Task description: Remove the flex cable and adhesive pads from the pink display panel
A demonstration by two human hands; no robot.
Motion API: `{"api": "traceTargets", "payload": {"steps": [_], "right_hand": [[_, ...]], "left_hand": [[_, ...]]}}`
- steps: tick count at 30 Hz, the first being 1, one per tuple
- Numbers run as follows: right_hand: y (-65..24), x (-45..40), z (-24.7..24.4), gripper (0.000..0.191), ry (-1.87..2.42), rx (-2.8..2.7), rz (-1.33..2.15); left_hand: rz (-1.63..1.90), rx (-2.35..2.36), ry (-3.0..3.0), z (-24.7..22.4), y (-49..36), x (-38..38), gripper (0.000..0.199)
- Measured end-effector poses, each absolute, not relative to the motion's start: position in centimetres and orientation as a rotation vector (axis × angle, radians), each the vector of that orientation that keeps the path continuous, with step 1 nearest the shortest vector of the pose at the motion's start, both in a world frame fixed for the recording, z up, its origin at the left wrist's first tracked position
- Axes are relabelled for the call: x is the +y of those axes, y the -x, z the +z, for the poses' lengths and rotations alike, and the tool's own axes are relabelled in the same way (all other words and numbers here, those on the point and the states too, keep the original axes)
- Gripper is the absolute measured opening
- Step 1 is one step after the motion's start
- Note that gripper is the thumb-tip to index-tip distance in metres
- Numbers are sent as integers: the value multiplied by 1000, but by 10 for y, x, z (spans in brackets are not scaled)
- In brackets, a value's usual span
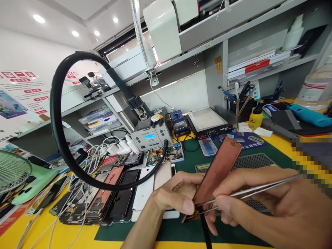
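My left hand (172, 197) grips the lower end of a phone screen panel (220, 160) with a copper-coloured back, tilted up above the bench. Between the thumb and fingers of my right hand (275, 204) are metal tweezers (264, 188). Their tips reach the panel's lower end, close to my left thumb, by a small gold and dark flex part (193, 216). A narrow black strip (206, 232) hangs down from that end. Whether the tips pinch the strip I cannot tell. My left fingers are partly hidden behind the panel.
A green mat (114, 233) covers the yellow bench. Left lie several phones and screens (127, 193), white cables (84, 193) and a fan (15, 173). Behind stand a hot air station (141, 141) with a looping black hose (55, 114), a parts tray (178, 156) and a heating plate (207, 119).
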State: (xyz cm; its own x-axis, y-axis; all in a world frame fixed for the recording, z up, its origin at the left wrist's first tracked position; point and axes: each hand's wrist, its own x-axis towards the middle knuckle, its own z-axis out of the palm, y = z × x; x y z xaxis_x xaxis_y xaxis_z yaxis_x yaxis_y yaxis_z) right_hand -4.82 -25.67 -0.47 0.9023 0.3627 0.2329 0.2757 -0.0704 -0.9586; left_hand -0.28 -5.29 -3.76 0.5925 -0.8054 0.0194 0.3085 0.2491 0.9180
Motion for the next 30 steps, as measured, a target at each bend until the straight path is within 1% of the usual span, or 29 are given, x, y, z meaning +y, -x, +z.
{"api": "traceTargets", "payload": {"steps": [3,6,9,12,14,16,20,22,24,27,30], "right_hand": [[46,-255,-2,18,1639,-512,48],[43,-254,-1,19,1637,-570,26],[42,-256,0,17,1581,-585,108],[45,-258,0,16,1500,-531,237],[46,-258,0,19,1451,-499,287],[47,-257,1,21,1418,-493,299],[47,-254,2,7,1396,-466,315],[47,-254,1,4,1385,-457,328],[47,-253,0,6,1381,-466,327],[47,-252,-1,14,1380,-473,316],[47,-251,-2,17,1414,-463,307]], "left_hand": [[-830,-564,-1059,-41,2,-53,68],[-867,-552,-1081,-39,2,-53,53],[-870,-506,-1072,-36,3,-52,38],[-862,-463,-1029,-36,4,-51,30],[-876,-441,-1024,-36,5,-50,28],[-881,-441,-1028,-35,6,-51,31],[-886,-465,-1094,-32,6,-52,44],[-896,-469,-1123,-31,5,-52,49],[-897,-486,-1123,-33,5,-52,56],[-881,-526,-1096,-36,4,-52,67],[-884,-511,-1100,-34,5,-51,62]]}}
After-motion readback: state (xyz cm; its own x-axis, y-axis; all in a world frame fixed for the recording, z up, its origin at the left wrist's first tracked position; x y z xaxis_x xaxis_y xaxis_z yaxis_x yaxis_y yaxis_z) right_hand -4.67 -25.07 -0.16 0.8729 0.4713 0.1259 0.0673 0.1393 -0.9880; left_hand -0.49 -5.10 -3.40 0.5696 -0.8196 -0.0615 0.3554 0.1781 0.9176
